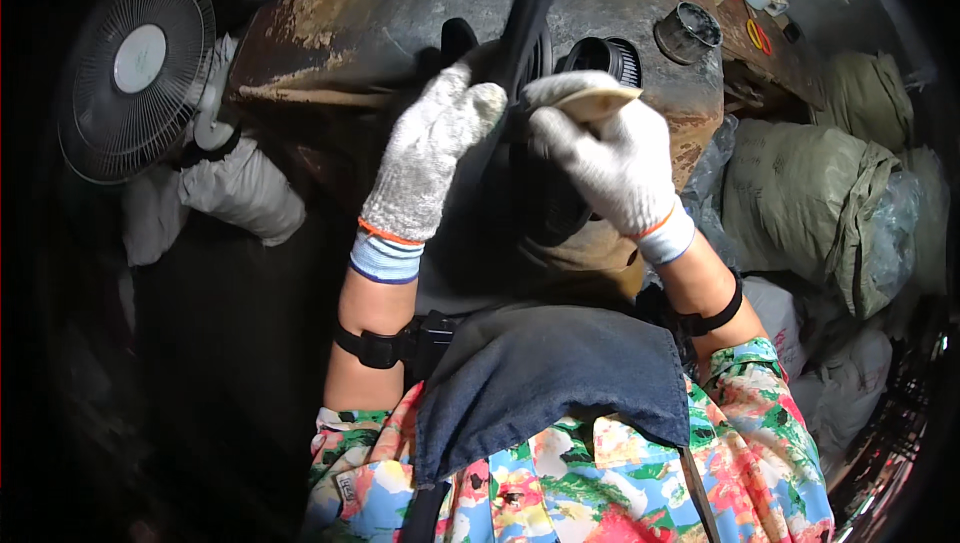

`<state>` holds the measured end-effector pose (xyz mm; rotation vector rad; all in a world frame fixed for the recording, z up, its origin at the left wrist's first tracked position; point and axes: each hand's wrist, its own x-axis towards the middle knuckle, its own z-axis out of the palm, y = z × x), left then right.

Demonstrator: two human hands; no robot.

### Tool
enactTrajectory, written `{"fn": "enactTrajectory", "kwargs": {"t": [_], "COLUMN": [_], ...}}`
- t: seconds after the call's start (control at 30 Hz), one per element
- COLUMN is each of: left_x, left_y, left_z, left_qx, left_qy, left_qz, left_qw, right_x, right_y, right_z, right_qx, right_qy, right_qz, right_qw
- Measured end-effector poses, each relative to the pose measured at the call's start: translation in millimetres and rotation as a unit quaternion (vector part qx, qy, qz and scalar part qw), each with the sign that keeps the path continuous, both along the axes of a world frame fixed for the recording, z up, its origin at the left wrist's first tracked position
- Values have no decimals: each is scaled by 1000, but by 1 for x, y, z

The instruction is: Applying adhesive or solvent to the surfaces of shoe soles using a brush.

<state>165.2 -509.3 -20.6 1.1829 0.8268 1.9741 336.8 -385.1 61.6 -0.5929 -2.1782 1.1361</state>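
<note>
White knitted gloves cover both my hands. My left hand (432, 148) is closed on a black, bendy strip (530, 13), which rises past the far edge of the picture and looks like rubber. Close by on the right, my right hand (615, 153) is closed around a pale tan, flat, pointed piece (595, 102); its exact kind does not show. The fingers of this hand come up against the strip. Just beyond them, a black ribbed ring-shaped part (605, 58) lies on the worn metal bench (400, 13). Dark parts below my hands are in shadow.
A dark metal can (687, 33) stands at the bench's right. Farther right are yellow-handled scissors (758, 37). Stuffed sacks (800, 193) crowd the right side. At the left stand a fan (140, 58) and a white sack (243, 188). A dark blue apron (560, 373) covers my lap.
</note>
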Motion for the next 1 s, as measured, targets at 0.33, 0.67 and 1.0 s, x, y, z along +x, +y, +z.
{"fn": "enactTrajectory", "kwargs": {"t": [0.33,0.67,1.0], "left_x": [16,20,-105], "left_y": [-51,-182,-394], "left_z": [26,-13,23], "left_qx": [-343,-153,272], "left_qy": [120,-437,-446], "left_qz": [41,-92,492], "left_qw": [931,882,696], "right_x": [-35,-36,-24], "right_y": [78,115,116], "right_z": [-28,-25,-11], "right_qx": [109,33,250], "right_qy": [115,110,48], "right_qz": [-106,15,-37], "right_qw": [982,993,966]}}
